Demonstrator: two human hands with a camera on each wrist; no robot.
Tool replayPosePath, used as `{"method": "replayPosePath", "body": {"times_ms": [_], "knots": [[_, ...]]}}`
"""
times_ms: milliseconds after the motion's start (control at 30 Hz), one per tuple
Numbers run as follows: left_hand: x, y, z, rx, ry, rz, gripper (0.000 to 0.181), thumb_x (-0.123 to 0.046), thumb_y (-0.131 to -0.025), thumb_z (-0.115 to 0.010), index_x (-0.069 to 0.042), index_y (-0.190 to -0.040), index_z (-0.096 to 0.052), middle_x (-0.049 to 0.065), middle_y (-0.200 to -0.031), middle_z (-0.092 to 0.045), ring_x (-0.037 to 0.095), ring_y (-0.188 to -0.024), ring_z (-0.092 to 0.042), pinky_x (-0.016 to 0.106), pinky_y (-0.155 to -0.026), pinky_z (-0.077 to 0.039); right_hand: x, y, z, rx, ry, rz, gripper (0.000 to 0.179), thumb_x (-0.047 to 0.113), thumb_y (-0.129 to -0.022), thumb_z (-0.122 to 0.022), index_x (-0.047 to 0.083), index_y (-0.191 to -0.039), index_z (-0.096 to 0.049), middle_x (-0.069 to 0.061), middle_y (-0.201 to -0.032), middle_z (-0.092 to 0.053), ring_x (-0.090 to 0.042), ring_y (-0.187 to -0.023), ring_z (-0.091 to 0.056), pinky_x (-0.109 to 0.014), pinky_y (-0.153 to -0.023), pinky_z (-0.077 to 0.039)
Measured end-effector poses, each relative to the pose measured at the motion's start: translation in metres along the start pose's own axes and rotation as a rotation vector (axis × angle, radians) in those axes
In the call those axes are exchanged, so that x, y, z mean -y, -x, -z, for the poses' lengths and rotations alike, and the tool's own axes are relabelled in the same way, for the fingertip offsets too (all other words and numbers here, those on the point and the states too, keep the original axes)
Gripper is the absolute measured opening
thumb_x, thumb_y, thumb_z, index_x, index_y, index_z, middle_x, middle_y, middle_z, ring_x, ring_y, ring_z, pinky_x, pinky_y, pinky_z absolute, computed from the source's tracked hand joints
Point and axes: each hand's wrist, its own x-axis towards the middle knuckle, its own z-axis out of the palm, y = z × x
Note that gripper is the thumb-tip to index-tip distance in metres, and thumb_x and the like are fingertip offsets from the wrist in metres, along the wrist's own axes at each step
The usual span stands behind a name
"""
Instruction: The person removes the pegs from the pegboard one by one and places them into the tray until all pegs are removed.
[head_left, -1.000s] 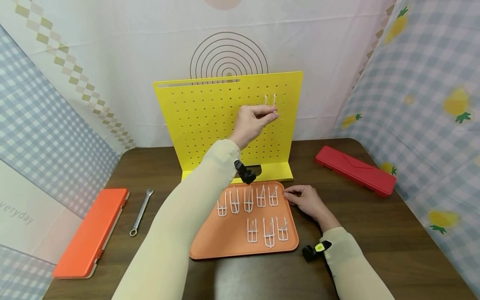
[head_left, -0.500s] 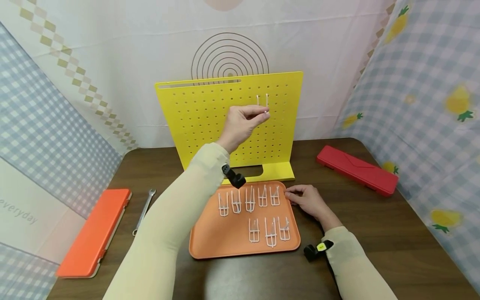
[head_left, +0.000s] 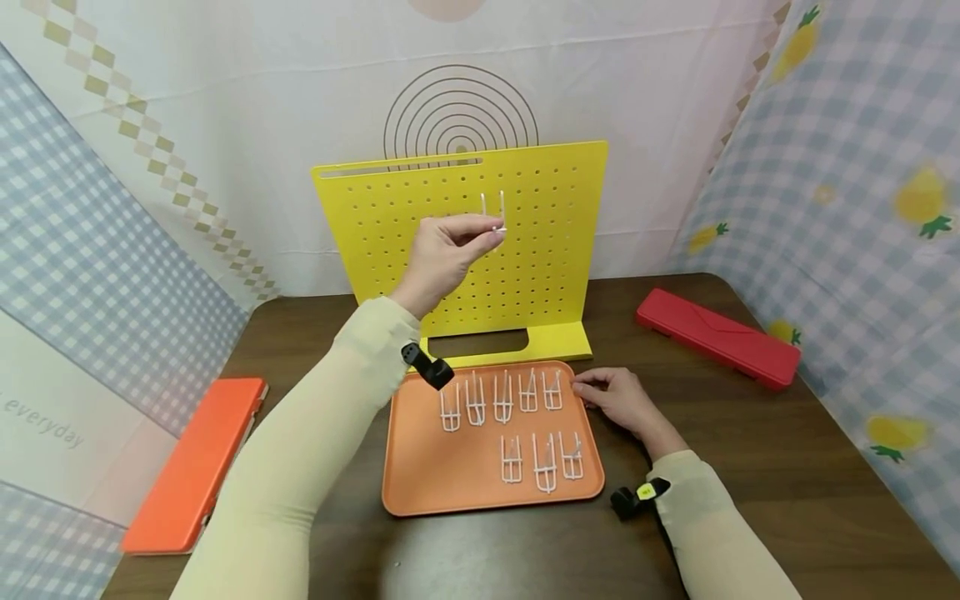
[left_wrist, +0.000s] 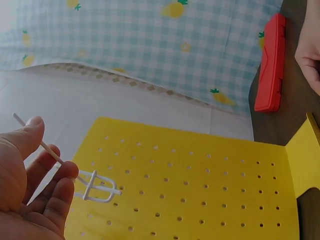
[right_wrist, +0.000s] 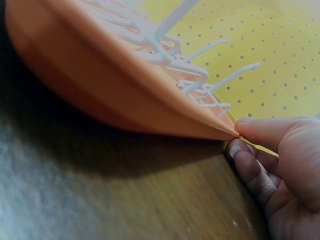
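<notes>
Thumb and fingers of my left hand (head_left: pixel 442 254) pinch a white wire pegboard hook (left_wrist: pixel 102 187) in front of the upper half of the yellow pegboard (head_left: pixel 405 250). Its two prongs point upward in the head view, and my fingers hide part of it. At the right side of the orange tray (head_left: pixel 435 475), my right hand (head_left: pixel 618 400) pinches the rim between thumb and fingers, as the right wrist view (right_wrist: pixel 295 160) shows. Several more white hooks (head_left: pixel 544 467) lie in two rows on that tray.
A red case (head_left: pixel 716 337) lies at the back right of the dark wooden table (head_left: pixel 720 467). On the left is an orange-red case (head_left: pixel 191 467), partly behind my left sleeve. Patterned cloths hang behind and on both sides.
My left hand has moved leftward across the pegboard, carrying the hook. Its sleeve now covers the wrench at the left. My right hand stays at the tray's rim.
</notes>
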Motion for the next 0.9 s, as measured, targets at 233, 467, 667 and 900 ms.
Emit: {"method": "replayPosePath", "body": {"times_ms": [233,467,667,900], "knots": [[0.009,0.01,0.016,-0.008,-0.009,-0.06,0.022,-0.01,-0.088,-0.07,0.002,-0.106,-0.072,0.012,-0.105,-0.071,0.017,-0.092,-0.068,0.032,-0.083,-0.054,-0.002,0.0,0.001,0.001,0.021,-0.017,0.028,0.031,-0.092,-0.067,0.011,-0.111,-0.072,-0.007,-0.103,-0.069,-0.017,-0.082,-0.063,-0.03,-0.069,-0.054],[0.025,0.026,0.034,-0.022,-0.059,-0.112,0.025,-0.015,-0.087,-0.071,0.0,-0.107,-0.073,0.012,-0.104,-0.071,0.02,-0.089,-0.068,0.031,-0.078,-0.055,-0.004,-0.002,0.0,0.002,0.028,-0.022,0.029,0.032,-0.091,-0.068,0.011,-0.11,-0.072,-0.006,-0.102,-0.069,-0.016,-0.082,-0.063,-0.03,-0.069,-0.054],[0.023,0.052,0.047,-0.046,-0.074,-0.072,0.024,-0.009,-0.089,-0.069,0.004,-0.108,-0.071,0.021,-0.108,-0.068,0.015,-0.09,-0.067,0.025,-0.079,-0.054,-0.004,-0.002,0.0,0.006,0.028,-0.014,0.029,0.033,-0.091,-0.068,0.011,-0.11,-0.072,-0.006,-0.102,-0.07,-0.016,-0.082,-0.064,-0.029,-0.069,-0.054],[0.011,0.082,0.056,-0.087,-0.083,-0.052,0.023,-0.002,-0.089,-0.068,0.01,-0.108,-0.068,0.024,-0.107,-0.068,0.012,-0.09,-0.066,0.022,-0.079,-0.053,-0.001,-0.001,0.0,0.0,0.018,0.008,0.028,0.03,-0.091,-0.068,0.01,-0.11,-0.072,-0.007,-0.101,-0.07,-0.017,-0.081,-0.064,-0.03,-0.068,-0.054]]}}
